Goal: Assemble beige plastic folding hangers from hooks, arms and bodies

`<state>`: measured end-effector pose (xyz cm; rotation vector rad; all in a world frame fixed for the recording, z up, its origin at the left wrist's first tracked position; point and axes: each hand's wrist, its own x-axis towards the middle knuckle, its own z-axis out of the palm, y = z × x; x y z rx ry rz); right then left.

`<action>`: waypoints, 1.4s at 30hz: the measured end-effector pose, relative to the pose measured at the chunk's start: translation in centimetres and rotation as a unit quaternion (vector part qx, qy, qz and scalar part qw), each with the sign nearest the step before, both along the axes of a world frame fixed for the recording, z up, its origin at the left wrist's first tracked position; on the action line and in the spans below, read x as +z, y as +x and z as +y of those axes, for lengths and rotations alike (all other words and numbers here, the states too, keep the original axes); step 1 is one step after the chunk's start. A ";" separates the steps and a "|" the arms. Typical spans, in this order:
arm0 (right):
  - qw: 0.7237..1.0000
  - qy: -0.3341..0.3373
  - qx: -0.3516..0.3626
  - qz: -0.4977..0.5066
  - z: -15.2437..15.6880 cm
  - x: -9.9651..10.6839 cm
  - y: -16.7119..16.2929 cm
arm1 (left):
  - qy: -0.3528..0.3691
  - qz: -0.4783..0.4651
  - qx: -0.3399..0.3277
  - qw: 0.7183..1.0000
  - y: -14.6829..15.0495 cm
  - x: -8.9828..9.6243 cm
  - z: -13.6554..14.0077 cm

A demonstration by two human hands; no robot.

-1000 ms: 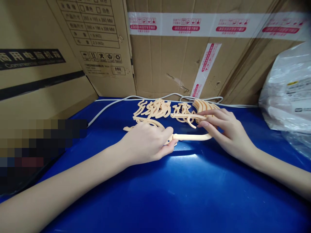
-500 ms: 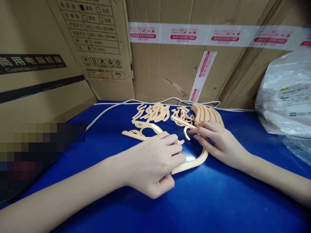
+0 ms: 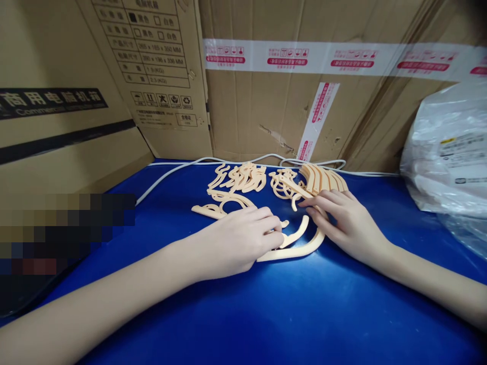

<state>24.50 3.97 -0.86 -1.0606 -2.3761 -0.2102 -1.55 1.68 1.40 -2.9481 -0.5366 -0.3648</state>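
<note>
My left hand (image 3: 243, 241) is closed, palm down, with its fingertips on a small curved beige plastic piece (image 3: 299, 234) that looks like a hanger hook. Below that lies a longer bent beige hanger arm (image 3: 294, 252), its left end at my left fingers. My right hand (image 3: 342, 218) pinches another beige hanger arm (image 3: 297, 188), which slants up to the left; a hook-shaped end (image 3: 294, 203) sticks out by the fingertips. Left of my left hand, partly covered by it, are joined beige hanger parts (image 3: 209, 210) with a rounded opening.
Behind the hands are a pile of wavy beige pieces (image 3: 245, 176), a smaller pile of hooked pieces (image 3: 279, 188) and a row of nested curved arms (image 3: 323, 177). A white cable (image 3: 171, 170) runs along cardboard boxes (image 3: 251, 111). A clear plastic bag (image 3: 437, 152) stands right on the blue table (image 3: 304, 314).
My left hand has rolled flatter, its thumb now hidden, and the curved hook piece now shows at its fingertips. My right hand has shifted slightly, moving its hanger arm a little right.
</note>
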 end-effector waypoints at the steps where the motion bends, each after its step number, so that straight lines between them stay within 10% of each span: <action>1: 1.000 0.005 0.000 -0.003 0.0 0.0 0.0 | -0.011 -0.002 -0.003 1.000 0.1 0.1 0.0; 42: 0.984 0.086 0.138 -0.077 -1.1 0.7 -0.3 | 0.000 -0.057 -0.040 0.998 0.6 -0.1 -0.7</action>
